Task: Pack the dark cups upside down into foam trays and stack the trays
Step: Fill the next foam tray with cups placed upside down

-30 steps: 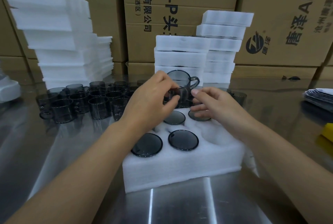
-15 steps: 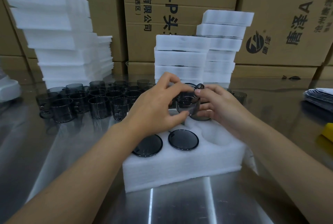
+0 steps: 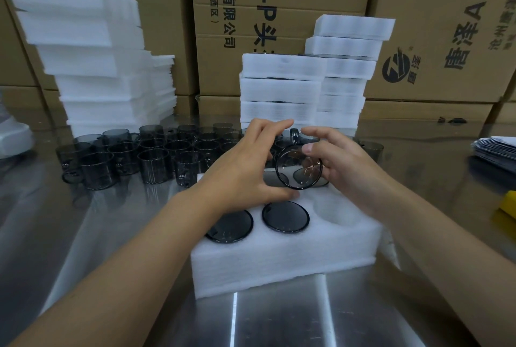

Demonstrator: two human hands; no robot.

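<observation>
A white foam tray [image 3: 279, 260] lies in front of me on the steel table. Several dark glass cups sit upside down in its holes, such as one near the front [image 3: 285, 217]; the front right hole [image 3: 333, 211] is bare. Above the tray's back row I hold a dark cup [image 3: 298, 169] tipped on its side, its round face turned toward me, handle pointing away. My right hand [image 3: 344, 170] grips it with thumb and fingers. My left hand [image 3: 248, 170] steadies its left side, thumb under the rim, fingers spread above.
A crowd of loose dark cups [image 3: 145, 152] stands upright left of the tray. Two stacks of foam trays [image 3: 282, 89] rise behind it, a taller foam pile [image 3: 92, 47] at the left. Cardboard boxes [image 3: 446, 25] line the back. Papers [image 3: 497, 146] and a yellow object [image 3: 508, 204] lie right.
The cup, upright between both hands a second ago, has been tipped over so its round face now points at me, slightly lower and nearer the tray's right side.
</observation>
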